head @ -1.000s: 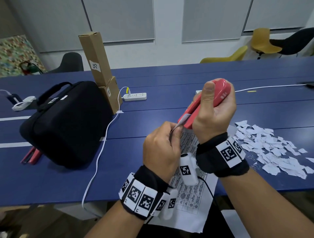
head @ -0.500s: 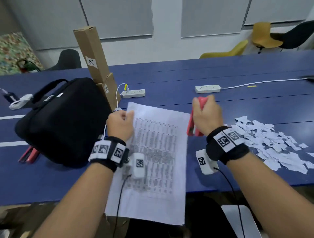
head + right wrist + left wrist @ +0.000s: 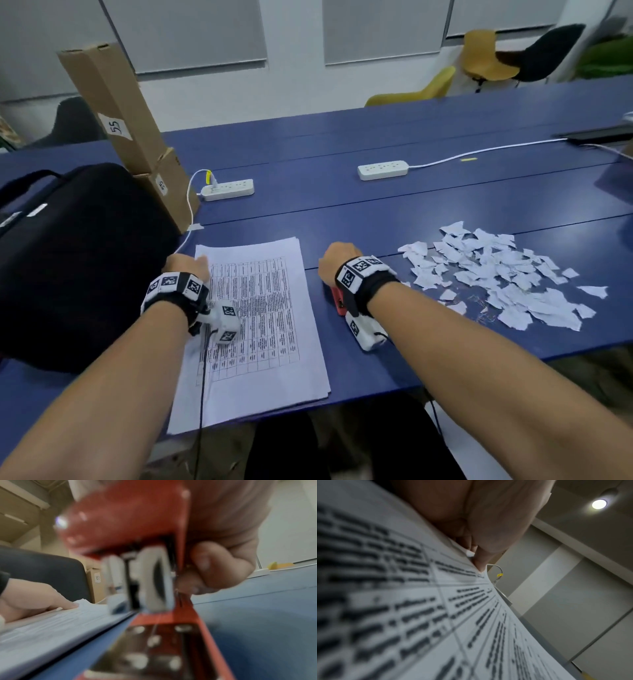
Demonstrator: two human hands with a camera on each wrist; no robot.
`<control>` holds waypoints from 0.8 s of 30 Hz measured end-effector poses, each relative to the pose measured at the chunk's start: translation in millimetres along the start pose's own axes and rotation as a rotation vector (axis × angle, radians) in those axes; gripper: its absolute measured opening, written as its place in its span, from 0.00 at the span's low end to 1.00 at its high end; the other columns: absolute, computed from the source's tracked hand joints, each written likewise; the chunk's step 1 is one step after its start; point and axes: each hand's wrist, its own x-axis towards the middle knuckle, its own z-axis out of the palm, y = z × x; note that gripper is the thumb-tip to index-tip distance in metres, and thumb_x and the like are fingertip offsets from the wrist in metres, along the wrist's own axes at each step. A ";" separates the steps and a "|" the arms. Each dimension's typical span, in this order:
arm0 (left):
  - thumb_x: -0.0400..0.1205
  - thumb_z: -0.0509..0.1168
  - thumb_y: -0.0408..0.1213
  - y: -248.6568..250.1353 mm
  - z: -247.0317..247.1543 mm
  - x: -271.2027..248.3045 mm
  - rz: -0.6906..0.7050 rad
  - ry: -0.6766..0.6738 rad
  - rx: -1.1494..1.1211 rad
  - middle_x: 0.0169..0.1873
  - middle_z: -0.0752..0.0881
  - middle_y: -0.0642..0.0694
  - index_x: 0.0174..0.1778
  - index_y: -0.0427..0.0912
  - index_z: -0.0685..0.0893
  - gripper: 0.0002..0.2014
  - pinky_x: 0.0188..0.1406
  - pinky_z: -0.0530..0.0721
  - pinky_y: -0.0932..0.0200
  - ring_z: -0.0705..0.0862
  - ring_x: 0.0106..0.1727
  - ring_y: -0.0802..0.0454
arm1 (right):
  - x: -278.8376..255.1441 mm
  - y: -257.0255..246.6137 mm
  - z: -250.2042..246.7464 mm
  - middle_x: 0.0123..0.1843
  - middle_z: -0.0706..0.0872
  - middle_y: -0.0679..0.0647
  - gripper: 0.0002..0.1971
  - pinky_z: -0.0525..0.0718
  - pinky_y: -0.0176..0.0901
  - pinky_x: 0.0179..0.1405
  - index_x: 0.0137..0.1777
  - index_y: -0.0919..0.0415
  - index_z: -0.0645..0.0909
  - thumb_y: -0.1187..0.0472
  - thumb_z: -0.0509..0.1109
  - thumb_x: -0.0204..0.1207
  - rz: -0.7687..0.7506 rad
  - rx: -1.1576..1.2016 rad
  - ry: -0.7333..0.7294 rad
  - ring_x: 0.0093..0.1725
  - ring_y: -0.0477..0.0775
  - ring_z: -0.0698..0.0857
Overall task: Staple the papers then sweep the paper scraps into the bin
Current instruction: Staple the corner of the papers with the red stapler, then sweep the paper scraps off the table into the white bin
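A stack of printed papers [image 3: 253, 325] lies flat on the blue table [image 3: 376, 212] near its front edge. My left hand [image 3: 186, 267] is at the stack's far left corner. In the left wrist view the thumb and a finger [image 3: 481, 561] pinch that corner of the papers [image 3: 402, 601]. My right hand [image 3: 339, 263] grips a red stapler [image 3: 337, 305] low on the table just right of the stack. In the right wrist view my fingers [image 3: 214, 568] curl round the stapler [image 3: 128, 520], its base against the tabletop. White paper scraps [image 3: 489, 274] lie in a heap further right. No bin is in view.
A black bag [image 3: 68, 267] sits left of the papers, with cardboard boxes [image 3: 116, 109] leaning behind it. Two white power strips [image 3: 227, 189] [image 3: 383, 169] and their cables lie further back. Chairs [image 3: 489, 58] stand beyond the table.
A second ago both hands held the stapler clamped on the papers' corner in the air. Since then the left hand laid the papers flat and the right hand lowered the stapler beside them.
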 end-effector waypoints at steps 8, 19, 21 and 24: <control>0.76 0.63 0.47 2.4 -1.7 -4.1 -0.019 0.019 0.126 0.54 0.88 0.32 0.64 0.33 0.79 0.25 0.41 0.85 0.48 0.89 0.49 0.31 | 2.0 0.0 4.5 0.69 0.86 0.66 0.13 0.86 0.51 0.57 0.40 0.68 0.78 0.67 0.58 0.87 0.024 -0.014 0.008 0.62 0.64 0.89; 0.79 0.70 0.44 24.5 13.6 -94.8 0.571 -0.003 -0.051 0.69 0.81 0.36 0.73 0.36 0.76 0.28 0.72 0.75 0.46 0.79 0.71 0.38 | -105.9 87.2 -20.3 0.49 0.88 0.56 0.19 0.81 0.50 0.51 0.56 0.58 0.82 0.42 0.69 0.80 -0.037 0.254 0.448 0.51 0.61 0.85; 0.79 0.70 0.42 32.6 29.9 -137.0 0.719 -0.081 -0.135 0.65 0.84 0.40 0.69 0.38 0.79 0.23 0.67 0.78 0.51 0.82 0.66 0.43 | -148.6 126.2 -11.7 0.31 0.82 0.49 0.16 0.75 0.47 0.38 0.37 0.55 0.79 0.45 0.72 0.79 -0.019 0.302 0.405 0.34 0.52 0.80; 0.80 0.71 0.42 44.2 62.7 -203.3 0.910 -0.215 -0.175 0.63 0.85 0.43 0.67 0.40 0.81 0.20 0.66 0.78 0.54 0.83 0.64 0.47 | -199.0 189.0 14.9 0.23 0.78 0.50 0.23 0.74 0.43 0.31 0.26 0.55 0.73 0.47 0.73 0.80 0.107 0.312 0.135 0.25 0.47 0.75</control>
